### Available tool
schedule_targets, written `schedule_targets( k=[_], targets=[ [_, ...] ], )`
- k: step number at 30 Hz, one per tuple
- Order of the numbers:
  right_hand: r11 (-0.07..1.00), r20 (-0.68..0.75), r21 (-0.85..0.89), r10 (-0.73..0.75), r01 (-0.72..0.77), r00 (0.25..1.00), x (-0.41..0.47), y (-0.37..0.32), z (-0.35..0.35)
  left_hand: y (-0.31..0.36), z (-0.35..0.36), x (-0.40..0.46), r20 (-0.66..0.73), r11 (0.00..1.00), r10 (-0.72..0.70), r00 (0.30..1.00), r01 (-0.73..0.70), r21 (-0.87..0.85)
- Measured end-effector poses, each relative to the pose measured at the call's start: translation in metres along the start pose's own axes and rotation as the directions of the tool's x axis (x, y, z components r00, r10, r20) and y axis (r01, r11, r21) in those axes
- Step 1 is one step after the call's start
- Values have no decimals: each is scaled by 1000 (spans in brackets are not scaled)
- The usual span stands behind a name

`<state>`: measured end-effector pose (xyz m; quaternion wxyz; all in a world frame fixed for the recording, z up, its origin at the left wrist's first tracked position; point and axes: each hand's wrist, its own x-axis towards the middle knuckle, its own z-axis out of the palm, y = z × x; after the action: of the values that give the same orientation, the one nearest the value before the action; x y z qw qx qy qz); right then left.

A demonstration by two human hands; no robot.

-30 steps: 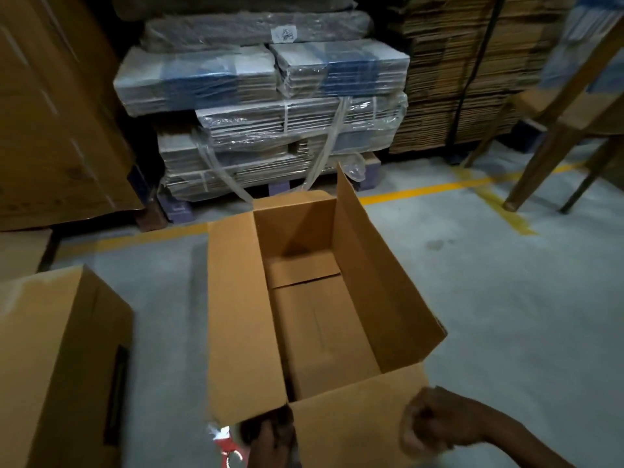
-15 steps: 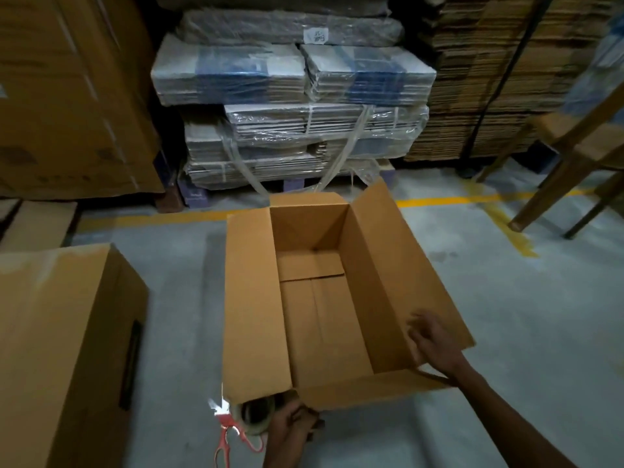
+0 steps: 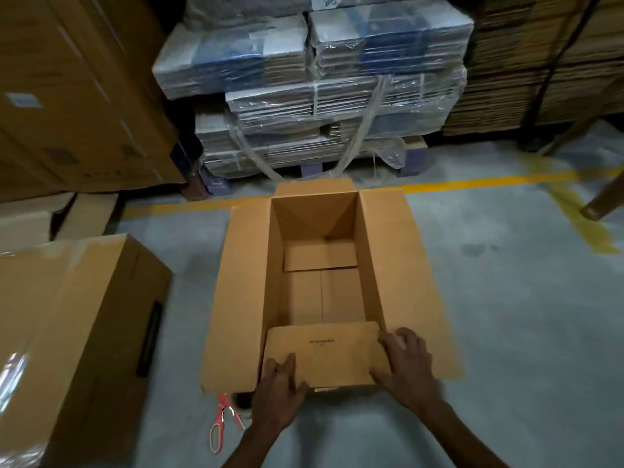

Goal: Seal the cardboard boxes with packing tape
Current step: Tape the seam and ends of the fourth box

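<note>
An open brown cardboard box [image 3: 236, 298] stands on the grey floor in front of me, its long side flaps spread outward and the far short flap tipped back. Its near short flap [image 3: 320, 352] is folded in over the opening. My left hand [image 3: 278, 396] lies on the flap's near left corner with fingers straight. My right hand [image 3: 405, 363] presses the flap's right edge, fingers spread. The tape roll is not clearly visible; a dark shape shows under the box's left flap beside my left wrist.
Red-handled scissors [image 3: 221, 423] lie on the floor by the box's near left corner. A taped-shut box [image 3: 77, 332] stands at left. Wrapped stacks of flat cartons [image 3: 314, 96] on a pallet block the far side. A wooden leg [image 3: 601, 204] stands at right.
The near short flap, which hung outward, is now folded in over the box. My left hand rose from the tape roll by the floor onto the flap; my right hand moved from the right flap onto it.
</note>
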<state>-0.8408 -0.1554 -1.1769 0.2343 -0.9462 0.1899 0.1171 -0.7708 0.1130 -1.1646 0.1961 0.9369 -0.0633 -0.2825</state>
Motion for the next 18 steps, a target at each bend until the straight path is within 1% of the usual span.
schedule_targets(
  k=[1, 2, 3, 4, 5, 6, 8, 9, 10, 11, 14, 16, 18],
  targets=[
    [995, 12, -95, 16, -14, 1000, 0, -2, 10, 4, -1, 3, 44, 998, -7, 999, 4, 60],
    [988, 4, -150, 38, -37, 999, -2, -6, 15, 7, -3, 7, 70, 995, -3, 998, -4, 101],
    [985, 26, -164, 58, -53, 998, -4, -9, 21, 12, -6, 9, 81, 993, 1, 997, -11, 119],
    [985, 37, -163, 73, -66, 997, -6, -13, 24, 13, -9, 12, 55, 991, 17, 998, -24, 128],
    [984, 33, -163, 78, -72, 996, -8, -18, 26, 15, -16, 16, -8, 991, 30, 1000, -29, 134],
    [982, 53, -182, 69, -58, 996, -10, -24, 28, 15, -23, 21, -104, 991, 35, 994, -21, 135],
    [971, 26, -219, -87, 91, 996, -15, -33, 39, 8, -38, 37, -319, 990, 48, 947, -2, 143],
    [959, 31, -235, -153, 156, 988, -18, -36, 48, 2, -44, 48, -388, 986, 63, 920, 1, 164],
    [948, 61, -244, -197, 206, 979, -21, -43, 52, -4, -51, 61, -418, 984, 63, 906, 14, 178],
    [938, 77, -246, -233, 245, 969, -24, -54, 55, -10, -59, 73, -412, 983, 37, 910, 42, 180],
    [921, 230, -243, -248, 303, 941, -22, -88, 65, -21, -77, 110, -324, 983, -53, 945, 107, 150],
    [926, 224, -225, -253, 302, 941, -17, -102, 79, -25, -84, 128, -282, 980, -45, 958, 97, 174],
    [921, 270, -269, -208, 281, 940, -12, -103, 83, -25, -87, 136, -245, 983, 0, 969, 45, 176]
  ],
)
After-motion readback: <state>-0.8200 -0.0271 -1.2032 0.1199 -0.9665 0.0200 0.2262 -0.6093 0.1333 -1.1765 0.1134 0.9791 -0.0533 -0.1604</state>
